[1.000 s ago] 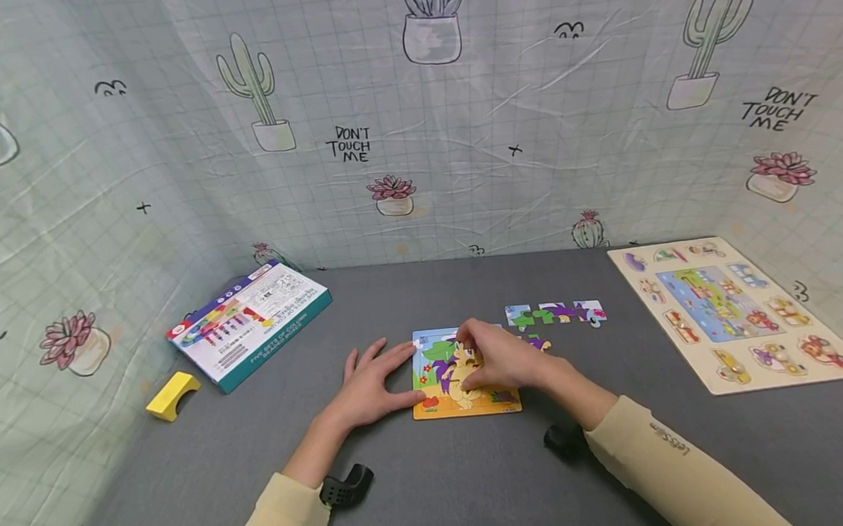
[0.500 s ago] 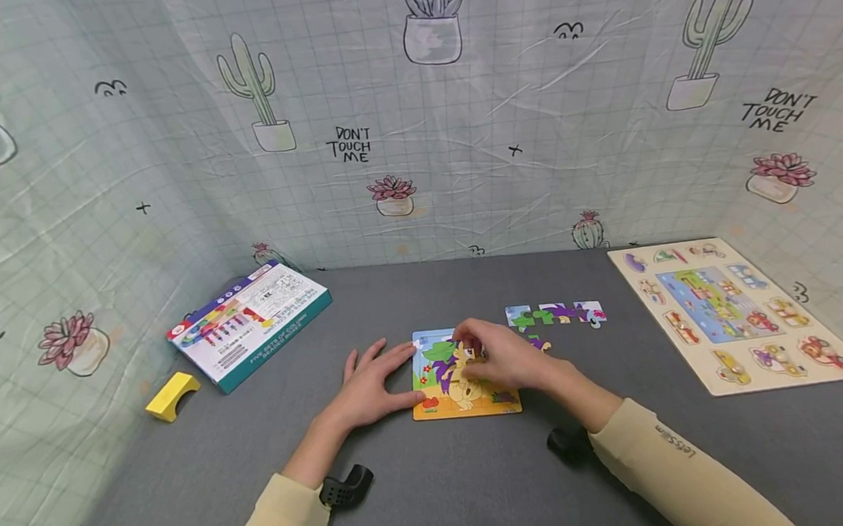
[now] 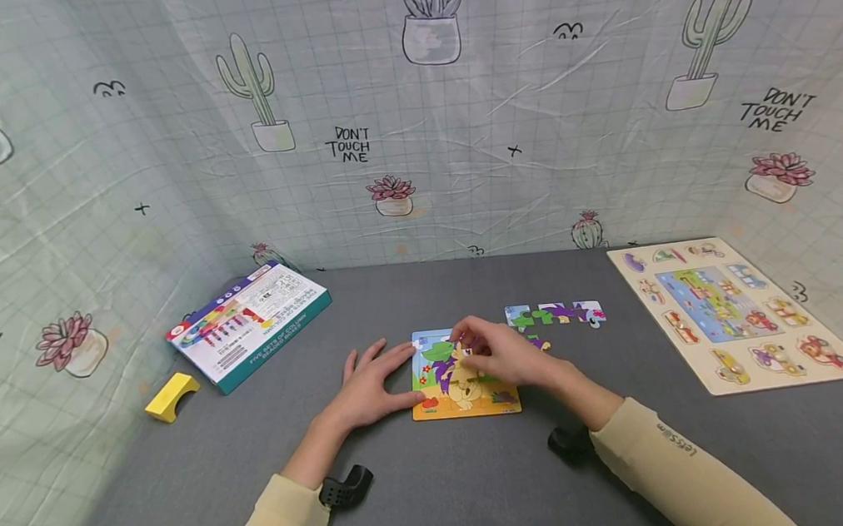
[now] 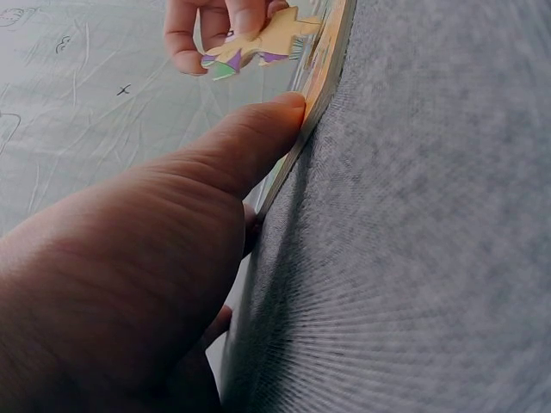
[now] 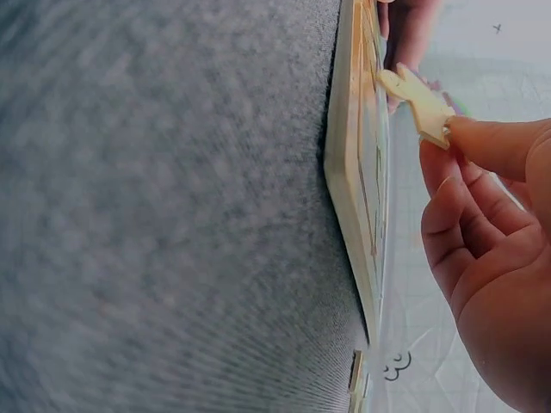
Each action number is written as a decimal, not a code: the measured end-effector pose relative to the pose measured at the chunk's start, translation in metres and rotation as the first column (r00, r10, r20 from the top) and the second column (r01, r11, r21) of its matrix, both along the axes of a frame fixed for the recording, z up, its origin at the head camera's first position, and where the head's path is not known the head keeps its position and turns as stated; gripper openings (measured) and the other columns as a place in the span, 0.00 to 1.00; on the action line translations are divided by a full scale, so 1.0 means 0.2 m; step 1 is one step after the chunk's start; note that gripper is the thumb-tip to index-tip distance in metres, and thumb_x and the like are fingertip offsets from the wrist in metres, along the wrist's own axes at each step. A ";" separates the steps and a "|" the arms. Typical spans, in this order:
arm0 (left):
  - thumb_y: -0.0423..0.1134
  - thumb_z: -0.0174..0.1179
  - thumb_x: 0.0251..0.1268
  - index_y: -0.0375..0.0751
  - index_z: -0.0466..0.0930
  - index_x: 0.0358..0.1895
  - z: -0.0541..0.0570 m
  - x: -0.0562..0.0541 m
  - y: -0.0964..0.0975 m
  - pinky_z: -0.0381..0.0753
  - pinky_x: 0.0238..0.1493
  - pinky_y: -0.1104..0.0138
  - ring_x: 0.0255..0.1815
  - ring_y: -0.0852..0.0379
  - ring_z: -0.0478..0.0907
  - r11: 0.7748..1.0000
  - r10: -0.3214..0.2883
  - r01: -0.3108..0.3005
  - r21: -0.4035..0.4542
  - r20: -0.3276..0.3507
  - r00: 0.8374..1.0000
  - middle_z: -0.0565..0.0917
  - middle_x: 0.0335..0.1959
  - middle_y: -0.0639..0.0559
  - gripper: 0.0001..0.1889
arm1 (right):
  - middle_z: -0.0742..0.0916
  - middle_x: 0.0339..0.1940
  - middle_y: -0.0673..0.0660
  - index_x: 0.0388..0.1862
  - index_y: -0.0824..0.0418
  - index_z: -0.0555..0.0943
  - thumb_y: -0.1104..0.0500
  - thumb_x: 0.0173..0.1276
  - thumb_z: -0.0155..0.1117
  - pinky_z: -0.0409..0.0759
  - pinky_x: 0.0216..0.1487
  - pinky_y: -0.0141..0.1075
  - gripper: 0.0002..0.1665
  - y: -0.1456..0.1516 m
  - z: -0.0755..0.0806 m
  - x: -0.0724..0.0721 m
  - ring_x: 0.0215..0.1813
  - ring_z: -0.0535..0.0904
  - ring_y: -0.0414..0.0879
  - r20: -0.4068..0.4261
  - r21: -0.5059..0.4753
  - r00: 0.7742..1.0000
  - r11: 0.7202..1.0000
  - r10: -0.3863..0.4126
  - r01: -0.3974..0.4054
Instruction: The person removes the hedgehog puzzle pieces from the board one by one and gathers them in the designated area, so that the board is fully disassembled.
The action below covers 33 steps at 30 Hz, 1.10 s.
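My right hand (image 3: 505, 354) pinches a jigsaw piece (image 5: 420, 107) between thumb and fingers, tilted just over the jigsaw board (image 3: 435, 415). The piece is mostly pale yellow, with purple and green patches in the left wrist view. The square board shows a yellow cartoon animal with a purple back, and the right hand covers its upper right part. At the board's left edge my left hand (image 3: 365, 391) is spread, its thumb (image 4: 258, 138) and index finger touching it. Several loose jigsaw pieces (image 3: 565, 312) lie beyond the right hand, one partly hidden behind it.
A flat wooden picture puzzle (image 3: 735, 369) lies at the right. On the left are a boxed toy set (image 3: 250, 324) and a yellow arch-shaped block (image 3: 173, 396). A patterned cloth (image 3: 475, 183) stands behind the grey table (image 3: 457, 494).
My right hand has lifted slightly and shifted a little left, the jigsaw piece still in its fingers. The left hand has stayed in place at the board.
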<state>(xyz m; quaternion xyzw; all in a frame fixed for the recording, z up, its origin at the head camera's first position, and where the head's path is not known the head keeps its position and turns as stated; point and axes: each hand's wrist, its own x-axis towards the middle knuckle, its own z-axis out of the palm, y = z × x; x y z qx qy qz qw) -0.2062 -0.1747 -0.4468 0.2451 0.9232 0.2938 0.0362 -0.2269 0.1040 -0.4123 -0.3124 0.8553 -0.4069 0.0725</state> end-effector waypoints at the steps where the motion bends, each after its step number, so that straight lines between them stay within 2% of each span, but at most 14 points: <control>1: 0.58 0.69 0.62 0.47 0.69 0.76 0.00 0.00 0.00 0.31 0.70 0.34 0.80 0.39 0.47 1.000 0.000 0.000 -0.001 0.002 1.000 0.69 0.75 0.48 0.40 | 0.82 0.42 0.51 0.58 0.63 0.76 0.65 0.73 0.65 0.80 0.46 0.39 0.17 0.00 0.00 0.00 0.41 0.79 0.45 0.005 -0.013 1.000 1.000 0.001 -0.001; 11: 0.59 0.69 0.62 0.47 0.68 0.76 0.00 0.00 0.01 0.32 0.70 0.34 0.80 0.39 0.47 1.000 0.010 -0.010 -0.021 0.003 1.000 0.68 0.75 0.49 0.41 | 0.82 0.43 0.54 0.59 0.66 0.75 0.65 0.73 0.64 0.78 0.44 0.42 0.17 0.07 0.05 -0.01 0.42 0.78 0.48 0.065 -0.101 0.998 0.995 -0.014 0.020; 16: 0.59 0.69 0.62 0.47 0.68 0.76 0.00 0.00 0.01 0.32 0.70 0.34 0.80 0.39 0.47 1.000 0.009 -0.009 -0.022 0.004 1.000 0.68 0.75 0.49 0.41 | 0.82 0.44 0.55 0.59 0.67 0.75 0.64 0.73 0.65 0.78 0.44 0.41 0.18 0.13 0.06 -0.01 0.42 0.78 0.49 0.067 -0.100 0.997 0.994 -0.036 0.043; 24: 0.59 0.69 0.61 0.46 0.68 0.76 0.00 0.00 0.00 0.31 0.70 0.34 0.80 0.39 0.47 1.000 0.005 -0.005 -0.011 -0.001 1.000 0.69 0.74 0.48 0.42 | 0.82 0.44 0.58 0.59 0.67 0.75 0.64 0.73 0.65 0.78 0.37 0.39 0.18 0.25 0.08 -0.01 0.40 0.77 0.51 0.104 -0.108 0.990 0.989 -0.095 0.106; 33: 0.59 0.69 0.61 0.47 0.68 0.76 0.00 0.00 0.00 0.31 0.71 0.34 0.80 0.39 0.47 1.000 0.004 -0.004 -0.010 -0.008 1.000 0.70 0.74 0.48 0.42 | 0.83 0.43 0.58 0.59 0.69 0.75 0.65 0.72 0.66 0.80 0.39 0.38 0.20 0.40 0.07 -0.02 0.39 0.79 0.50 0.065 -0.069 0.985 0.984 -0.157 0.162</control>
